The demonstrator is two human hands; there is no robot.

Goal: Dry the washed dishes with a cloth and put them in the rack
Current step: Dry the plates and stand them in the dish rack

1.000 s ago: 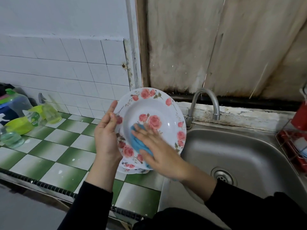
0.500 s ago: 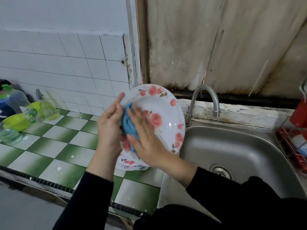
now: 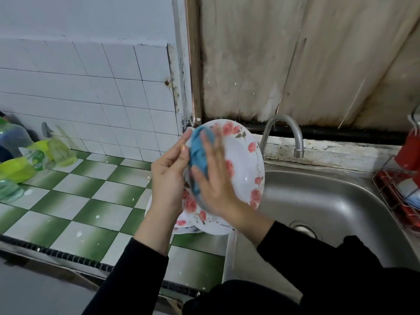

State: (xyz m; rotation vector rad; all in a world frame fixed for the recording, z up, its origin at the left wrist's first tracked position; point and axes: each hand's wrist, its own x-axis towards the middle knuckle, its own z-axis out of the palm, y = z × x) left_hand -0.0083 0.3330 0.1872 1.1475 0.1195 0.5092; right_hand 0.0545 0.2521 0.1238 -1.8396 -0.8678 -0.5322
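A white plate with pink roses [image 3: 244,164] is held tilted upright above the counter's edge beside the sink. My left hand [image 3: 169,176] grips its left rim, thumb at the front. My right hand [image 3: 214,178] lies flat with straight fingers on a blue cloth [image 3: 198,155], pressing it against the plate's upper left face. Below, more rose plates [image 3: 193,223] lie stacked on the counter, partly hidden by my wrists. A red wire rack [image 3: 400,196] stands at the far right edge.
A steel sink [image 3: 329,201] with a curved tap [image 3: 286,133] lies to the right. Green and white tiled counter [image 3: 75,201] stretches left, with green bottles and a spray bottle [image 3: 34,155] at its far left. A red container [image 3: 409,148] sits above the rack.
My right hand has slid the blue cloth from the plate's lower middle up to its upper left rim. The plate has tilted and turned slightly in my left hand.
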